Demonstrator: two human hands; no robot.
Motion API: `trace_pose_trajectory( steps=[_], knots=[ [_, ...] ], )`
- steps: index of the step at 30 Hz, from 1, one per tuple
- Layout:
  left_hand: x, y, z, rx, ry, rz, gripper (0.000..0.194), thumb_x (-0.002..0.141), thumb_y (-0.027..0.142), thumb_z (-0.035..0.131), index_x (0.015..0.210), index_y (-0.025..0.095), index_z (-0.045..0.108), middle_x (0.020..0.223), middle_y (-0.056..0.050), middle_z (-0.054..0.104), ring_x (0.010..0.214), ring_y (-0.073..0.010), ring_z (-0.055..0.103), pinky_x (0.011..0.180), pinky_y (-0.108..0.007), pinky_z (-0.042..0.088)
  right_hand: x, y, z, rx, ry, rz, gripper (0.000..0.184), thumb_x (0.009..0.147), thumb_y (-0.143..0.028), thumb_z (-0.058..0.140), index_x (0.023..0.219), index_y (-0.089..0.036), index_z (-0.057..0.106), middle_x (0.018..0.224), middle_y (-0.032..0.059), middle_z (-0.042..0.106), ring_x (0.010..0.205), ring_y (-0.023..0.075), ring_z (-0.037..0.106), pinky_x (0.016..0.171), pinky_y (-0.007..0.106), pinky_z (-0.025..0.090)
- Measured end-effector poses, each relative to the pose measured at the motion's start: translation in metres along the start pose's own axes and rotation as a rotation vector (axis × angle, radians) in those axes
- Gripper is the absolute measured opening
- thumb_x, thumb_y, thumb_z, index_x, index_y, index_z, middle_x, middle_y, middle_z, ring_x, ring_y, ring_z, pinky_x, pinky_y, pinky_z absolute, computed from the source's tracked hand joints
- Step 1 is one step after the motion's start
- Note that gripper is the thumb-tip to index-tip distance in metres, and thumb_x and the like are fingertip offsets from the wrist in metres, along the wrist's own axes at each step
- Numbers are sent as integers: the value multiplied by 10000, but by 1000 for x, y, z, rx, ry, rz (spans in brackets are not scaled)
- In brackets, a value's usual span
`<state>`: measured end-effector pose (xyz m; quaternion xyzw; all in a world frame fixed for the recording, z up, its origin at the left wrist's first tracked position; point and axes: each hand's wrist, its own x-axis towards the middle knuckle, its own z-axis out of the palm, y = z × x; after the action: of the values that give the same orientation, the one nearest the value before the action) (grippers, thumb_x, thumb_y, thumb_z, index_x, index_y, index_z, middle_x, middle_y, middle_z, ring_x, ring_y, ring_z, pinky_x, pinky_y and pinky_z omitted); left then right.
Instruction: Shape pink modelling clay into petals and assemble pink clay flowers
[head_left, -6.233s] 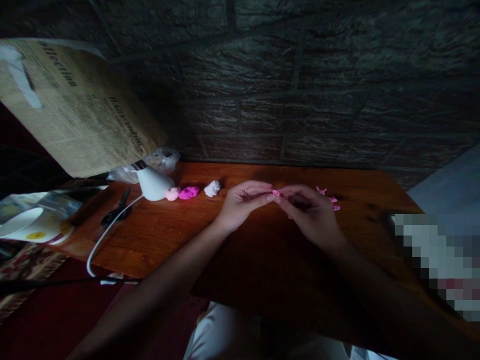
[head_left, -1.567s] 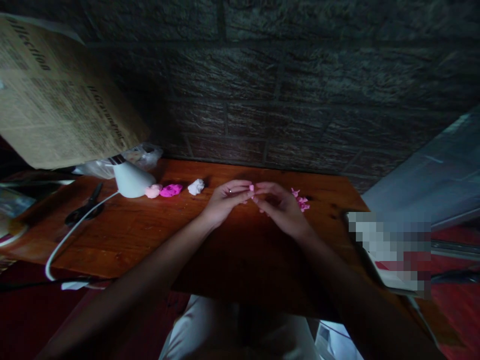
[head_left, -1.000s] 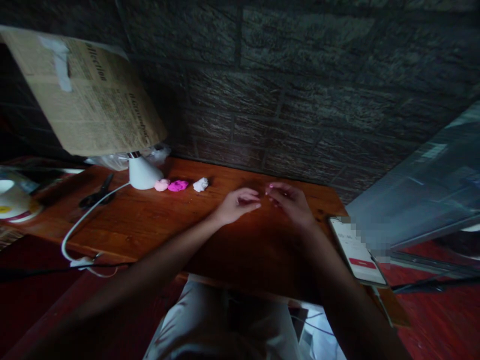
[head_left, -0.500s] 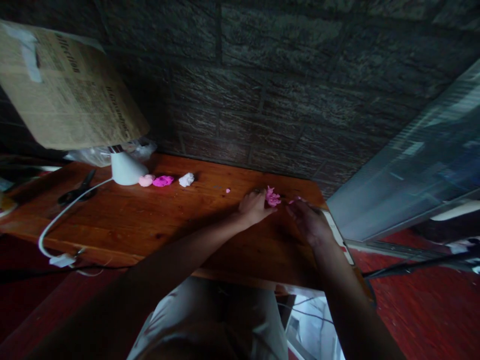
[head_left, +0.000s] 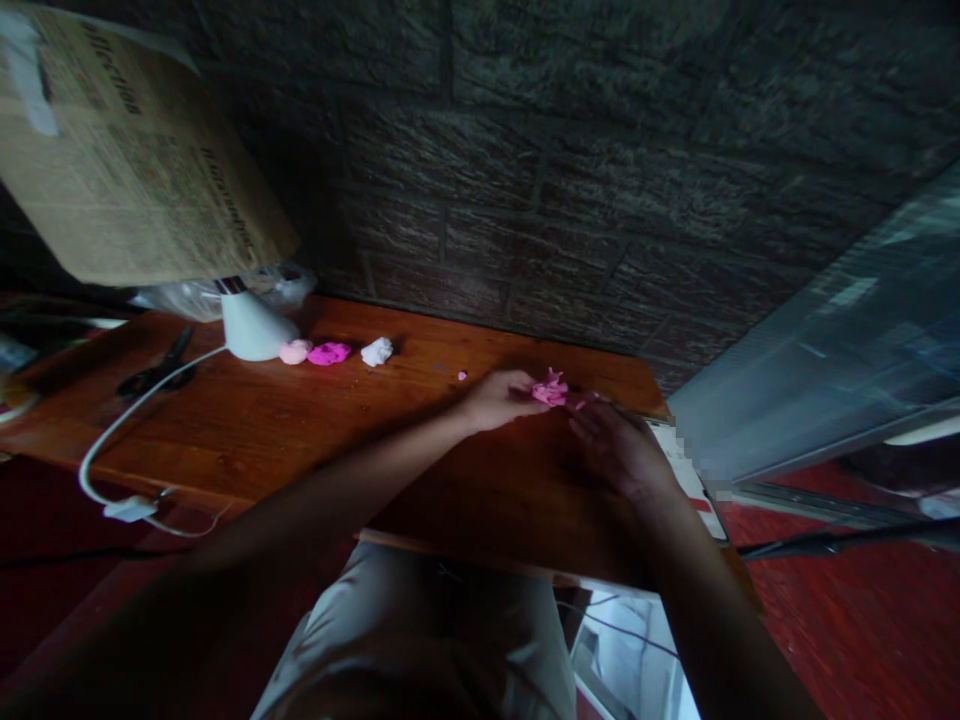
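Note:
My left hand [head_left: 499,402] is closed on a pink, ruffled clay flower [head_left: 551,390], gripping its left side just above the wooden table. Thin petal-like points stick up from the flower's top. Close by on the right, my right hand [head_left: 619,445] pinches a small pink clay piece [head_left: 580,405] at its fingertips. That piece is near the flower's right edge; whether the two touch I cannot tell. A tiny pink clay bit [head_left: 462,376] lies on the table left of my left hand.
Pale pink [head_left: 295,351], magenta [head_left: 328,354] and white clay lumps [head_left: 376,351] sit beside the lamp base [head_left: 255,330]. Black scissors [head_left: 157,372] and a white cord [head_left: 112,420] are at left. A phone-like flat object [head_left: 686,465] lies at the table's right edge. A brick wall stands behind.
My right hand has come nearer to the flower with the small piece. The flower now appears tilted differently in my left hand. The view has shifted slightly.

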<state>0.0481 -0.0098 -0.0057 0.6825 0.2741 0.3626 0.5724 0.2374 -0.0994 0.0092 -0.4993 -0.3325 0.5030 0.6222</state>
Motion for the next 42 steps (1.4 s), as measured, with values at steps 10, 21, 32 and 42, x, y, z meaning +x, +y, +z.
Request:
trace_pose_trajectory(
  steps=[10,21,32,42],
  knots=[
    [-26,3,-81,-286,120,17,392,626,231,906,947,128,707,913,-65,775,751,-132,702,680,-251,557,36,-38,84,-204,-81,-196,320,673,-422,869,897,-226,751,814,7,724,640,122,607,493,221,456],
    [-19,-18,-98,-308,131,35,459,650,211,892,1059,130,701,986,-80,777,818,-131,713,765,-272,560,33,-7,96,-408,-161,-325,256,735,-406,840,915,-241,763,940,39,788,832,200,719,706,336,598],
    [-19,-18,-94,-304,40,25,434,648,220,905,1021,115,709,973,-72,786,845,-133,725,809,-278,559,33,1,96,-514,-186,-423,196,762,-356,815,915,-236,786,961,42,813,902,218,753,885,384,585],
    [-20,-20,-91,-195,39,85,419,665,261,894,1015,117,716,1015,-86,782,907,-164,728,900,-351,563,35,7,93,-666,-216,-483,160,814,-350,751,917,-232,782,962,55,807,832,217,743,800,367,580]
  ],
)
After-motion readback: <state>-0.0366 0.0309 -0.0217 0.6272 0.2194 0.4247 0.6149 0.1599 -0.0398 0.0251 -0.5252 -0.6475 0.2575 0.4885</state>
